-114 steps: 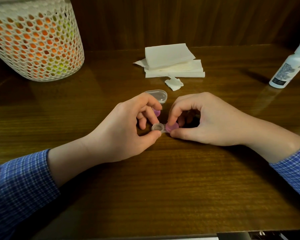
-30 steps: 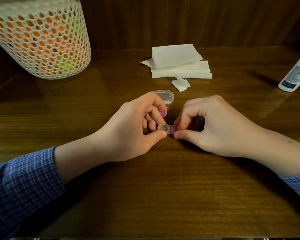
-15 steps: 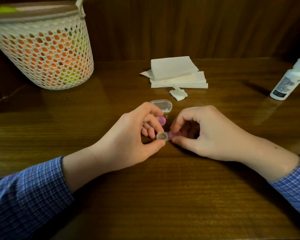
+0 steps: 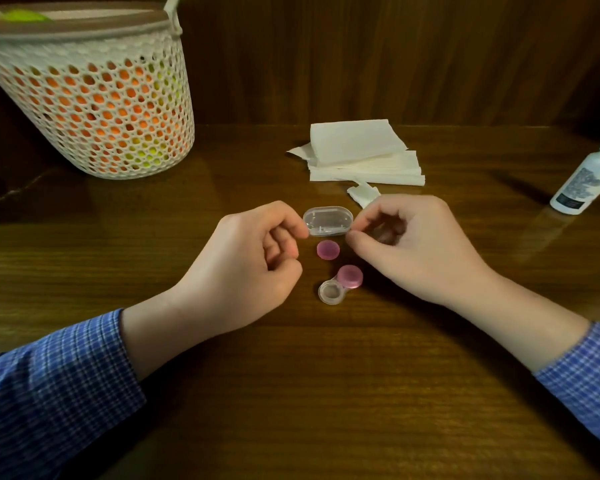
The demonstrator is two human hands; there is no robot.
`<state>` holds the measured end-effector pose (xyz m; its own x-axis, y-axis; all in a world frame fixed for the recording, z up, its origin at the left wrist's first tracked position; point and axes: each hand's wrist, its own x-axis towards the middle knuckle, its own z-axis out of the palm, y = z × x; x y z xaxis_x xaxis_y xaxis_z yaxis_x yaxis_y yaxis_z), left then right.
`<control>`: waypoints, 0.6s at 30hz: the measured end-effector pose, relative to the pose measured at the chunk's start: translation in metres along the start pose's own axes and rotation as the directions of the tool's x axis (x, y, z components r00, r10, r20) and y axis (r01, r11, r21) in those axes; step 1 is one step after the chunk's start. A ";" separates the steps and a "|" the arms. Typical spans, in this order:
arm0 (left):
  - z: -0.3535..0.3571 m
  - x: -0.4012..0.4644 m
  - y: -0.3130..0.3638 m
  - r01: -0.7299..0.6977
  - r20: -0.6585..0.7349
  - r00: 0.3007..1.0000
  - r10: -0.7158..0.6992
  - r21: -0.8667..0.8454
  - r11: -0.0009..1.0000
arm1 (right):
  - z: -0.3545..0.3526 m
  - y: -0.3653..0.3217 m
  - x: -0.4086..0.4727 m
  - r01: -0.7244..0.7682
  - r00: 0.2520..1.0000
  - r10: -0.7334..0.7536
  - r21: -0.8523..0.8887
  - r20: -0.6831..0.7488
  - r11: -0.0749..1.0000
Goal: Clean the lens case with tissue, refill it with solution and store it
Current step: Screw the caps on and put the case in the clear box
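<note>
The lens case [image 4: 340, 286] lies on the wooden table between my hands, held by neither. Its left well is uncapped and clear, and its right well carries a pink cap. A loose pink cap [image 4: 328, 249] lies just behind it. Behind that sits a clear oval box [image 4: 328, 220]. My left hand [image 4: 250, 258] has its fingers curled and holds nothing, its index tip at the box's left end. My right hand [image 4: 416, 244] is curled too, with thumb and index tips at the box's right end. I cannot tell if either touches the box.
A stack of white tissues [image 4: 364, 154] lies at the back, with a small crumpled piece [image 4: 362, 195] in front of it. The white solution bottle [image 4: 586, 178] stands at the far right. A white mesh basket [image 4: 94, 98] stands at the back left.
Both hands have let go of the lens case and moved back toward the clear box. The case now lies free on the table, and the loose pink cap is uncovered.
</note>
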<state>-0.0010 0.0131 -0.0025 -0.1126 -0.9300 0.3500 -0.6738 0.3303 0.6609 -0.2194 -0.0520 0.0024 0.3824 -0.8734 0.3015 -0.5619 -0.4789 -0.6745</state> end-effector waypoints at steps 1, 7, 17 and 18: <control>0.001 0.001 -0.002 0.021 -0.010 1.000 -0.021 -0.009 1.000 | 0.003 -0.004 0.003 -0.021 1.000 0.020 -0.024 -0.019 0.999; 0.002 0.003 -0.008 0.077 0.016 0.997 -0.077 -0.043 0.996 | 0.027 -0.031 0.013 -0.080 0.997 0.077 -0.364 -0.025 0.928; 0.002 0.002 -0.010 0.036 0.069 0.997 -0.034 -0.027 0.999 | 0.006 -0.035 0.013 -0.130 0.990 0.136 -0.168 0.027 0.977; 0.001 0.002 -0.008 -0.002 0.099 0.995 0.003 -0.012 1.000 | -0.002 -0.033 0.012 -0.121 0.992 0.125 -0.151 0.021 0.981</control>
<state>0.0030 0.0084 -0.0077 -0.1861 -0.9405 0.2844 -0.6647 0.3337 0.6684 -0.1977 -0.0470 0.0292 0.3243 -0.9244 0.2008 -0.7079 -0.3780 -0.5967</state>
